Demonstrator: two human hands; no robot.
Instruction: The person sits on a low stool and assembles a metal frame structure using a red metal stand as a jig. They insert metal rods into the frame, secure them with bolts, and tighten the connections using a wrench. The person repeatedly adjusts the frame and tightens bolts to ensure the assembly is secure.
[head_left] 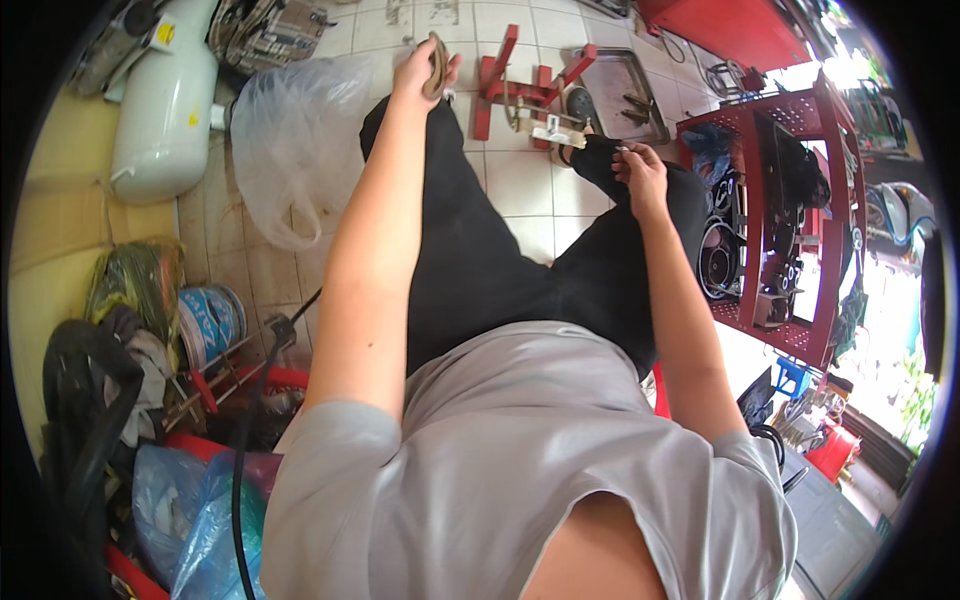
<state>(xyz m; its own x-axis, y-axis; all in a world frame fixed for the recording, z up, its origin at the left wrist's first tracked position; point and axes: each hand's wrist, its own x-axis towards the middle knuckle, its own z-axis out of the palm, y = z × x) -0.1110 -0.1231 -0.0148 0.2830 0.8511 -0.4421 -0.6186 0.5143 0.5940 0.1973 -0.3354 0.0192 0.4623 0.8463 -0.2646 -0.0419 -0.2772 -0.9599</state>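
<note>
My left hand (412, 78) is raised over my left knee, its fingers closed round a curved brown piece (437, 66) shaped like a brake shoe. Above my right thigh, my right hand (643, 176) has its fingers drawn together in a pinch. A tiny light spot shows at those fingertips, too small to name. Between my knees and beyond them, a red metal stand (540, 92) rests on the tiles. A whitish flat piece (553, 131) with a pale end shows at the stand's near right side, close to my right hand.
A metal tray (625, 95) with dark parts lies beyond the stand. To the right stands a red perforated rack (748, 125) full of parts. On the left are a clear plastic bag (290, 140), a white tank (170, 115), a paint bucket (212, 322) and a black cable (240, 470).
</note>
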